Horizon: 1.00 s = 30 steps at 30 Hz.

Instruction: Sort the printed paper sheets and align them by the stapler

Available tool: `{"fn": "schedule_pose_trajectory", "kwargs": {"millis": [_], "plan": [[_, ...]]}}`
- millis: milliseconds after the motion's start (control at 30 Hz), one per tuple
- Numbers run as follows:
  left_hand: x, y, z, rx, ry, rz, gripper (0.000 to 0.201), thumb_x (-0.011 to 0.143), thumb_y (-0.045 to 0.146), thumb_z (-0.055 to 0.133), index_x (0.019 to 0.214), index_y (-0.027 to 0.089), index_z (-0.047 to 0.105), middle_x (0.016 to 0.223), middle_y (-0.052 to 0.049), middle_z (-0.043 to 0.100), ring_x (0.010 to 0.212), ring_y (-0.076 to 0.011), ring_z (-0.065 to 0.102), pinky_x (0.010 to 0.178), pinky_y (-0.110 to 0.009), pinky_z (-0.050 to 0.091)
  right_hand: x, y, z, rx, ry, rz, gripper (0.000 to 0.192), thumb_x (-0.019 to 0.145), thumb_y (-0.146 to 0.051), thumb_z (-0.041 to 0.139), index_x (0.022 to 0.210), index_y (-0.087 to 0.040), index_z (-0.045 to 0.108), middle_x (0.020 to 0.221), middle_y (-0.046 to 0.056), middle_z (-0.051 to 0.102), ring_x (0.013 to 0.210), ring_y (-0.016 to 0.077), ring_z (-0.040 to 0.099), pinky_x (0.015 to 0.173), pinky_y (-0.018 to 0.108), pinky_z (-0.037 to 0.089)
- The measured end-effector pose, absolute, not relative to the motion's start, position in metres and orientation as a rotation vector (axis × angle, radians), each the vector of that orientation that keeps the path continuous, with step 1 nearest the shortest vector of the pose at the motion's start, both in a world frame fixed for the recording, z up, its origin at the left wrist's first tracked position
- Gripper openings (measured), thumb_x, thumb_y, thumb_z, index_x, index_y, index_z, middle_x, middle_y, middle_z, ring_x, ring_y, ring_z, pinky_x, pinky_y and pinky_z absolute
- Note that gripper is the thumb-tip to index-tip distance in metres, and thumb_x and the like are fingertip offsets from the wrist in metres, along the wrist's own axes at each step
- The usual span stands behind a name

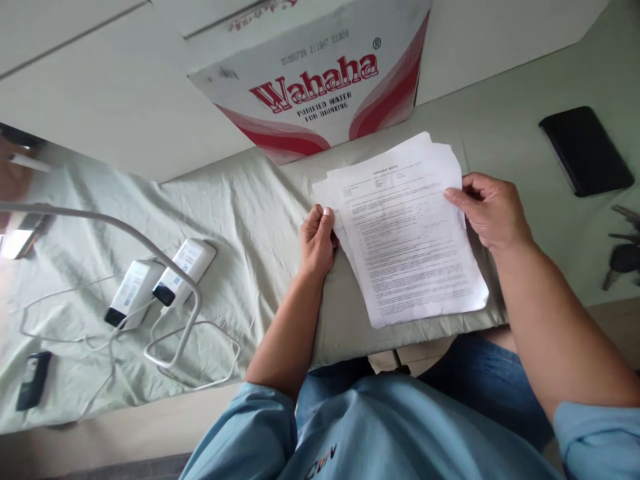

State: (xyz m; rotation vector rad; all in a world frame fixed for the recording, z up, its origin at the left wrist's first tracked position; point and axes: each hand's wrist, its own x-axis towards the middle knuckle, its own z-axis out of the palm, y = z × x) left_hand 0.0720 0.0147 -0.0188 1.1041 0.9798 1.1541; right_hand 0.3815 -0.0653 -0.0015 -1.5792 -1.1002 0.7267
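A small stack of printed paper sheets (405, 240) is held above the green cloth near the table's front edge. The sheets are slightly fanned, with worn edges, and the top one is covered in small text. My left hand (319, 239) is closed on the stack's left edge, thumb on top. On the opposite side, my right hand (490, 207) pinches the upper right edge between thumb and fingers. The fingers beneath the paper are partly hidden.
A Wahaha water carton (320, 87) stands behind the papers. Two white power banks (187, 267) with cables lie left, beneath a curved grey tube (150, 247). A dark small device (34, 381) sits front left. At right are a black phone (587, 150) and keys (623, 257).
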Motion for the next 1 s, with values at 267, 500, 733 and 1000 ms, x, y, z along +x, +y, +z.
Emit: {"fn": "schedule_pose_trajectory", "kwargs": {"millis": [267,500,733,1000], "plan": [[0.073,0.015,-0.017,1.08,1.05,1.186,0.063,0.086,0.075,0.081,0.072,0.023,0.047,0.052,0.009,0.039,0.036,-0.005,0.031,0.031,-0.023,0.021,0.392,-0.065,0.001,-1.533,-1.007,0.645,0.024,0.075,-0.041,0.095,0.081,-0.023,0.08,0.071,-0.003,0.067,0.066,0.0131,0.054,0.069,0.032,0.043],[0.076,0.013,-0.014,1.048,1.045,1.186,0.066,0.084,0.074,0.082,0.068,0.024,0.043,0.051,0.009,0.034,0.036,-0.0058,0.03,0.031,-0.024,0.021,0.39,-0.071,0.011,-1.51,-1.118,0.763,0.027,0.085,-0.052,0.09,0.085,-0.026,0.083,0.08,0.001,0.074,0.074,0.0178,0.059,0.074,0.036,0.046],[0.075,0.012,-0.015,1.086,1.059,1.169,0.066,0.085,0.075,0.081,0.069,0.024,0.042,0.052,0.009,0.032,0.037,-0.0059,0.028,0.031,-0.024,0.021,0.388,-0.074,0.015,-1.514,-1.175,0.762,0.021,0.091,-0.046,0.085,0.089,-0.026,0.083,0.084,0.001,0.075,0.076,0.017,0.059,0.073,0.036,0.044],[0.073,0.01,-0.019,1.129,1.041,1.163,0.063,0.091,0.073,0.077,0.069,0.024,0.043,0.053,0.009,0.033,0.038,-0.0063,0.027,0.033,-0.024,0.021,0.381,-0.071,0.015,-1.501,-1.197,0.746,0.024,0.091,-0.05,0.085,0.09,-0.026,0.083,0.083,0.001,0.075,0.076,0.0177,0.059,0.073,0.036,0.045]]}}
